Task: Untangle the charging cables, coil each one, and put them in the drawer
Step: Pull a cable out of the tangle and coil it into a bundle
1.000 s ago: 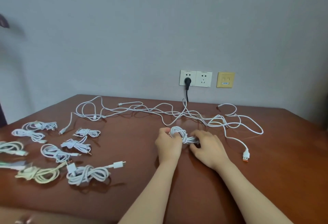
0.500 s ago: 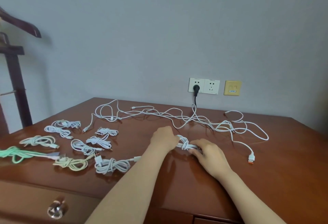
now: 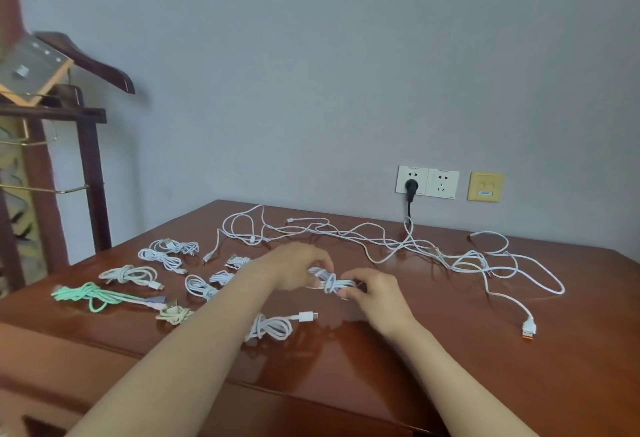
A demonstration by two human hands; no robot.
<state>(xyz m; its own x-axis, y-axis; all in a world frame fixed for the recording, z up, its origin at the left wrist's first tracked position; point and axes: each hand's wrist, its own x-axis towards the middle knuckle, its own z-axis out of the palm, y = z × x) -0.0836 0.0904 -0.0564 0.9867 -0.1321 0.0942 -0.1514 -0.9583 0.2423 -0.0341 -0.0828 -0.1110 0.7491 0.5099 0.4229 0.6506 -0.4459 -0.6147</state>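
A small coiled white cable [image 3: 330, 281] sits just above the brown tabletop [image 3: 450, 350], held between both hands. My left hand [image 3: 294, 268] grips its left end with curled fingers; my right hand [image 3: 372, 289] pinches its right end. Behind them a tangle of loose white cables [image 3: 398, 241] stretches across the back of the table, one end carrying an orange-tipped plug [image 3: 529, 328]. Several coiled white cables [image 3: 166, 253] lie at the left, along with a mint green coil [image 3: 91, 294], a cream coil [image 3: 175, 313] and a white coil [image 3: 272, 327] under my left forearm.
A black plug [image 3: 411, 187] sits in a wall socket behind the table, with a yellow wall plate [image 3: 485, 186] beside it. A dark wooden rack [image 3: 86, 146] stands at the left. The table's front edge runs below my forearms.
The view has swung left and up. Both hands with the coiled cable have shifted slightly left toward the finished coils, and the coil looks tighter.
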